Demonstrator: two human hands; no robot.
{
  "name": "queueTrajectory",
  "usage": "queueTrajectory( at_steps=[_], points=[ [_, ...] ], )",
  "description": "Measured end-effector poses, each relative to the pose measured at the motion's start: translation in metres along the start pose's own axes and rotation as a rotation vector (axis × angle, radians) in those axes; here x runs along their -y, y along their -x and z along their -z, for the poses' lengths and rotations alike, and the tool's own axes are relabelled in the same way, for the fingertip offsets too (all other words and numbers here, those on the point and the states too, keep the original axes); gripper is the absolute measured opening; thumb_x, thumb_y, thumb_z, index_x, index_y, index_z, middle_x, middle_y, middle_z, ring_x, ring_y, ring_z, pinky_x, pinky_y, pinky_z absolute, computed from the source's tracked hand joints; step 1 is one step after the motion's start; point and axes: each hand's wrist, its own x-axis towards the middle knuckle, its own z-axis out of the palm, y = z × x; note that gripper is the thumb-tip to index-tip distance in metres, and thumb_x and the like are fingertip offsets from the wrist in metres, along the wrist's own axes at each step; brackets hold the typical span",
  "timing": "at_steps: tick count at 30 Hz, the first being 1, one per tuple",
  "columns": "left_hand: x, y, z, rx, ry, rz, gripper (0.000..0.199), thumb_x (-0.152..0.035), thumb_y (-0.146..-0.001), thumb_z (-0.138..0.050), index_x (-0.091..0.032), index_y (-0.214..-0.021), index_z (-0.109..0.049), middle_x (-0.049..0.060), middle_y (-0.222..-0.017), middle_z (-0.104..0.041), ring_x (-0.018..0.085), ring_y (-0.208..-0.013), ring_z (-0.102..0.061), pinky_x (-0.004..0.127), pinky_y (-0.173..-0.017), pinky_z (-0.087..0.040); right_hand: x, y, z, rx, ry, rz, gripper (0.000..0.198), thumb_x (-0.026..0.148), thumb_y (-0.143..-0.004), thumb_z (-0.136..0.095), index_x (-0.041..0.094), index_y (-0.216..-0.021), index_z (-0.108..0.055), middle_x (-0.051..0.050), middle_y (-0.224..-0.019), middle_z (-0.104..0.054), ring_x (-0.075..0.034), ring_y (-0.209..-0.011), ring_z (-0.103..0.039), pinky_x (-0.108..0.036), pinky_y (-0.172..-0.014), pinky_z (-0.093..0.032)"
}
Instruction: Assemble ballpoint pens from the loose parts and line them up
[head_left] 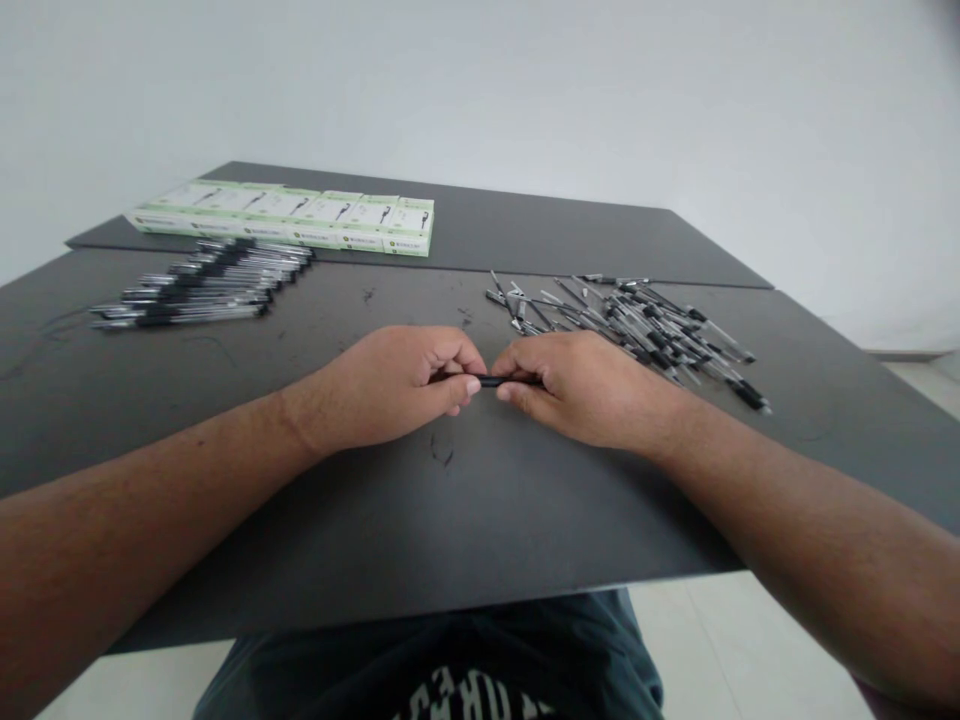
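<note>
A slim black pen [489,381] spans the gap between my two hands, held level above the table near its middle. My left hand [409,385] pinches one end between thumb and fingers. On the other end, my right hand [581,385] has a matching pinch, and its fingers hide most of that side. Just behind the right hand spreads a loose heap of pens and pen parts [660,330], clear barrels and black grips among them. Off to the left lies a neater row of clear and black pens [206,285].
Several green and white boxes [352,240] printed with a pen picture stand side by side at the back left. The dark grey table [465,520] has a seam across its far part and small black scribble marks. Its front edge is close to my lap.
</note>
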Motion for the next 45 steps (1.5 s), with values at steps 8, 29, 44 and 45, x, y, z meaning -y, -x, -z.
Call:
queueTrajectory(
  at_steps=[8,29,44,45],
  points=[
    [0.006,-0.001,0.003,-0.040,-0.065,-0.005,0.024,-0.042,-0.092,-0.063,-0.025,-0.106,-0.073,-0.004,-0.080,-0.080,0.017,-0.075,-0.073,0.028,-0.071,-0.046,-0.004,0.000,0.005,-0.024,0.043,-0.026,0.013,0.029,-0.099,-0.064,0.022,-0.099,-0.075,0.000,-0.085,-0.077,-0.015,-0.073,-0.064,-0.027,-0.068,-0.039],
    [0.011,-0.001,0.011,-0.116,-0.266,-0.039,0.038,-0.049,-0.095,-0.055,-0.024,-0.114,-0.076,0.000,-0.096,-0.082,0.019,-0.088,-0.074,0.029,-0.077,-0.047,-0.008,0.000,0.006,-0.119,-0.059,-0.076,0.016,0.028,-0.098,-0.065,0.021,-0.108,-0.075,-0.001,-0.094,-0.080,-0.017,-0.083,-0.071,-0.027,-0.073,-0.044],
    [0.008,0.012,0.029,-0.004,-0.743,-0.032,0.036,-0.041,-0.106,-0.044,-0.027,-0.127,-0.069,0.005,-0.106,-0.080,0.025,-0.094,-0.075,0.032,-0.079,-0.051,-0.012,0.001,0.001,-0.154,-0.010,-0.037,0.020,0.032,-0.098,-0.063,0.022,-0.112,-0.073,-0.003,-0.096,-0.079,-0.018,-0.084,-0.071,-0.029,-0.074,-0.047],
    [0.009,0.016,0.033,-0.021,-0.767,0.004,0.037,-0.041,-0.106,-0.043,-0.027,-0.130,-0.067,0.005,-0.105,-0.080,0.026,-0.093,-0.075,0.033,-0.080,-0.052,-0.013,0.001,0.002,-0.168,0.004,-0.052,0.020,0.033,-0.098,-0.063,0.022,-0.113,-0.073,-0.003,-0.094,-0.079,-0.019,-0.083,-0.071,-0.029,-0.073,-0.047]
  ],
)
